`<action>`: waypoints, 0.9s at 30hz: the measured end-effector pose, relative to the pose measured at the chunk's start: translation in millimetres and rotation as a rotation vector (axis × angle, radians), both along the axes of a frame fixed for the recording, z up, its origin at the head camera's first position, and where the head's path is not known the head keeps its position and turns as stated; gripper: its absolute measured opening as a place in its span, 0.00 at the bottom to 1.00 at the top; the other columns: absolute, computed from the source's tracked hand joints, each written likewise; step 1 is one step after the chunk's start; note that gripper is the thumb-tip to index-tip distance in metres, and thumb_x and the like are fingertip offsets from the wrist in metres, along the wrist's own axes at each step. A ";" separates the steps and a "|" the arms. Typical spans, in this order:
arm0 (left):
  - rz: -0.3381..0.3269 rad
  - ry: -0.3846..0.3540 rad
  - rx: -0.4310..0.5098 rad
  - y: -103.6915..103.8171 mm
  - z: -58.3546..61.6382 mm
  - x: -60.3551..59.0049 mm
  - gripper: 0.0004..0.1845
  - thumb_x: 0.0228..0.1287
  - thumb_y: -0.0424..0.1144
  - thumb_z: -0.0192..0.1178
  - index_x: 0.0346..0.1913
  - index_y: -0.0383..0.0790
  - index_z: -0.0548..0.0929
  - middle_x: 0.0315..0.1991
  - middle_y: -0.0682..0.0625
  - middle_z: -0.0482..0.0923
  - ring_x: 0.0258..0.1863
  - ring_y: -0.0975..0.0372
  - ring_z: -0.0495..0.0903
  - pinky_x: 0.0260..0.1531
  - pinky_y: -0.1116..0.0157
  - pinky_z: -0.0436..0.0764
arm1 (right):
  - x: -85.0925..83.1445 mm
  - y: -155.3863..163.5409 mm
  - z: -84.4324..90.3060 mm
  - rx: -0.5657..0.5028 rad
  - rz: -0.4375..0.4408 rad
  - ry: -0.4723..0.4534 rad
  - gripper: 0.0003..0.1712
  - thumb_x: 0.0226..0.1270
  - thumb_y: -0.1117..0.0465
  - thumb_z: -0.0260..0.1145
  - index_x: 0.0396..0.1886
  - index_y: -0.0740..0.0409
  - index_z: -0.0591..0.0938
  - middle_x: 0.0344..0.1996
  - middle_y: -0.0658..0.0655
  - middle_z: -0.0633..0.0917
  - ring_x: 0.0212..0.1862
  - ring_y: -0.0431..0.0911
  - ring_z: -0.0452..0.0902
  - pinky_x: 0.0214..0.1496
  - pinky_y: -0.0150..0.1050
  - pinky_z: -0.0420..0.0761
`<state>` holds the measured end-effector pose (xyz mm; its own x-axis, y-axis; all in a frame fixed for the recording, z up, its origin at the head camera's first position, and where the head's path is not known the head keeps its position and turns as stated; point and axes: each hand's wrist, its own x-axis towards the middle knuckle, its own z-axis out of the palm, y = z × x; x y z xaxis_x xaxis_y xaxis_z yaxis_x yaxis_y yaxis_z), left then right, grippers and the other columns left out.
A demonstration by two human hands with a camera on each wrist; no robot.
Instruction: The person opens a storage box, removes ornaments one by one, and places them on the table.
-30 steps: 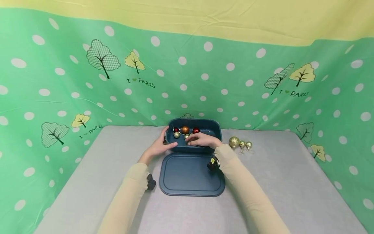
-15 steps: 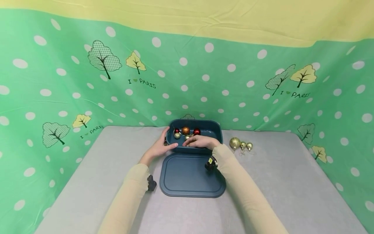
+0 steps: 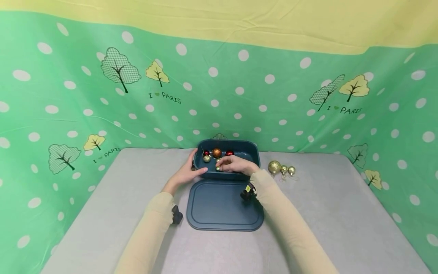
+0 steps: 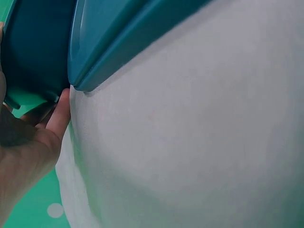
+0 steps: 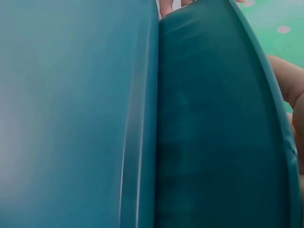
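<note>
A dark blue box [image 3: 251,150] stands near the table's far edge and holds several small Christmas baubles: an orange one [image 3: 217,152], red ones [image 3: 229,153] and gold ones [image 3: 207,158]. My left hand [image 3: 184,173] rests against the box's left end, fingers along its side and straight thumb at the front. Inside the front of the box, my right hand [image 3: 237,164] pinches a small gold bauble [image 3: 218,168] at its fingertips. Parts of the baubles near those fingers are hidden. In the right wrist view the front wall [image 5: 218,118] hides what the right fingers [image 5: 287,80] hold.
The matching blue lid [image 3: 224,207] lies flat in front of the box. Right of the box are a large gold glitter bauble [image 3: 274,167] and two smaller gold baubles [image 3: 284,169] with string loops. A green dotted cloth [image 3: 219,95] hangs behind and beside the grey-covered table [image 3: 342,213].
Half a second ago the right fingertips were low in the box; now they have come together and a small gold bauble shows between them. The left hand, box and lid stay put.
</note>
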<state>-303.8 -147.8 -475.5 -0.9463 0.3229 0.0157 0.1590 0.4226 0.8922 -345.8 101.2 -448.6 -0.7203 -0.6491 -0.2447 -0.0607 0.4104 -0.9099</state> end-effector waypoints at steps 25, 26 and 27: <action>-0.028 -0.043 0.002 4.8 37.2 22.2 0.49 0.67 0.39 0.60 0.76 0.34 0.36 0.75 0.31 0.33 0.72 0.40 0.40 0.68 0.44 0.47 | 38.6 55.3 23.6 -0.182 -0.213 0.182 0.19 0.72 0.64 0.59 0.58 0.69 0.75 0.48 0.64 0.81 0.43 0.51 0.78 0.51 0.54 0.77; -0.028 -0.044 0.006 4.5 36.8 22.0 0.49 0.67 0.39 0.60 0.76 0.35 0.35 0.75 0.32 0.33 0.72 0.40 0.40 0.68 0.45 0.47 | 40.1 57.7 23.6 -0.189 -0.215 0.182 0.18 0.72 0.64 0.59 0.57 0.70 0.75 0.48 0.64 0.81 0.42 0.50 0.78 0.50 0.52 0.78; -0.028 -0.043 0.006 4.2 36.9 21.8 0.49 0.67 0.40 0.60 0.76 0.35 0.35 0.75 0.32 0.33 0.72 0.40 0.40 0.68 0.45 0.48 | 41.7 59.8 23.7 -0.190 -0.220 0.179 0.18 0.72 0.64 0.59 0.57 0.70 0.75 0.48 0.64 0.81 0.42 0.50 0.78 0.49 0.49 0.79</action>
<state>-282.0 -143.5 -438.6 -0.9366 0.3496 -0.0227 0.1322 0.4128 0.9012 -304.1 161.0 -424.9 -0.8689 -0.4949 0.0082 -0.1547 0.2557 -0.9543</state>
